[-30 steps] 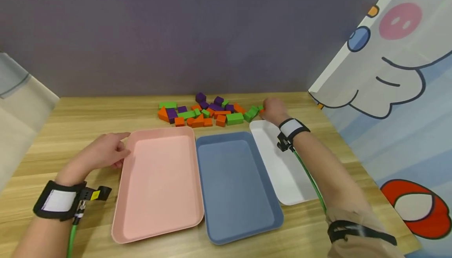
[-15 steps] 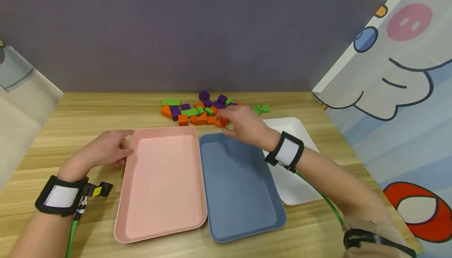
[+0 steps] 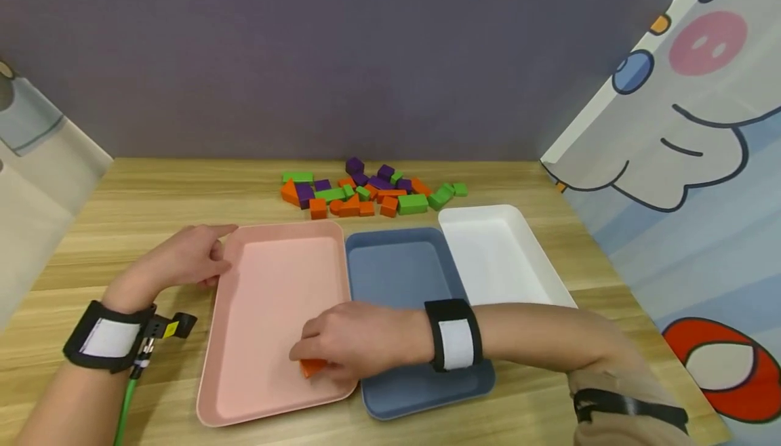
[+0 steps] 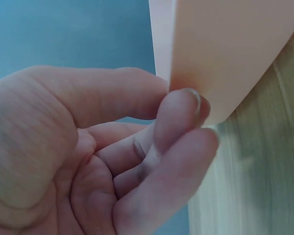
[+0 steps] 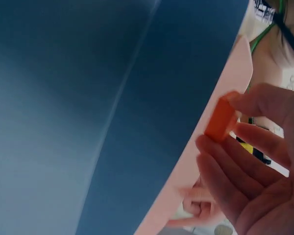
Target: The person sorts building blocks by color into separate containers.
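Note:
My right hand (image 3: pixel 350 339) pinches an orange block (image 3: pixel 313 367) between thumb and fingers, low over the right part of the pink tray (image 3: pixel 274 402). The same block (image 5: pixel 221 120) shows as a small rectangular piece in the right wrist view. Whether it touches the tray floor, I cannot tell. My left hand (image 3: pixel 183 259) holds the pink tray's left rim near its far corner. In the left wrist view, its thumb (image 4: pixel 122 93) and curled fingers (image 4: pixel 169 171) meet at the tray wall (image 4: pixel 225 49).
Several orange, green and purple blocks (image 3: pixel 366 192) lie scattered beyond the trays. A blue tray (image 3: pixel 396 263) stands partly under my right forearm, with a white tray (image 3: pixel 506 256) to its right. A dark panel (image 3: pixel 323 59) rises behind the wooden table (image 3: pixel 152 195).
My right hand has gone from the far right end of the blocks to the orange ones, taken one, and brought it leftward and nearer over the pink tray. My left hand stays at the rim.

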Demonstrator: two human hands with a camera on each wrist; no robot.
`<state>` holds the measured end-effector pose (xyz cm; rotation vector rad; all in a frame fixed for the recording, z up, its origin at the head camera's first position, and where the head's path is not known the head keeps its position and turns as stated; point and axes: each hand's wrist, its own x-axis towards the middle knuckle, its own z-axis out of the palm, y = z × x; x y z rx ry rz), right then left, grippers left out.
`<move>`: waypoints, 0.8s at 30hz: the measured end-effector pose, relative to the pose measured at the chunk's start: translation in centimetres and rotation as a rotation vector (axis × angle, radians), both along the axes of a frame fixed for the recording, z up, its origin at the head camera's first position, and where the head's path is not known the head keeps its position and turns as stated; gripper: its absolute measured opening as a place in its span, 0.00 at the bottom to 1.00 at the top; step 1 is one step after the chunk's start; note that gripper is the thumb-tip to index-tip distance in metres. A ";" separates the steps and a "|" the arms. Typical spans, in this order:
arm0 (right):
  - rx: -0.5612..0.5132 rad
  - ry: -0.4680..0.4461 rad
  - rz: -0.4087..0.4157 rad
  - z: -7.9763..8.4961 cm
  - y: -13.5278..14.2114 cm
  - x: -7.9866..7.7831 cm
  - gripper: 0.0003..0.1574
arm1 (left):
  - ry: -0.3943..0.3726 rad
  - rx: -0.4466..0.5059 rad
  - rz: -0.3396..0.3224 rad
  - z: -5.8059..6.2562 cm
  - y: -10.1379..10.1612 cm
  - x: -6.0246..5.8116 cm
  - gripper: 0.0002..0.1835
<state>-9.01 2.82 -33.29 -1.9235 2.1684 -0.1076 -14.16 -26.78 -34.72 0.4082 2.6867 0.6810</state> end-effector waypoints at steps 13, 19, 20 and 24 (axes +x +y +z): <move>0.071 0.059 0.087 -2.2 -0.3 1.9 0.06 | 0.003 -0.059 -0.040 0.1 0.2 0.3 0.36; 0.065 0.035 0.070 -2.3 -0.2 1.5 0.09 | 0.006 -0.063 -0.041 0.0 0.2 0.2 0.36; 0.057 0.025 0.064 -2.1 -0.2 1.2 0.11 | 0.002 -0.057 -0.038 0.0 0.1 0.2 0.36; 0.000 -0.001 0.012 -0.7 0.5 -0.3 0.13 | -0.014 -0.047 -0.028 -0.1 0.0 0.2 0.36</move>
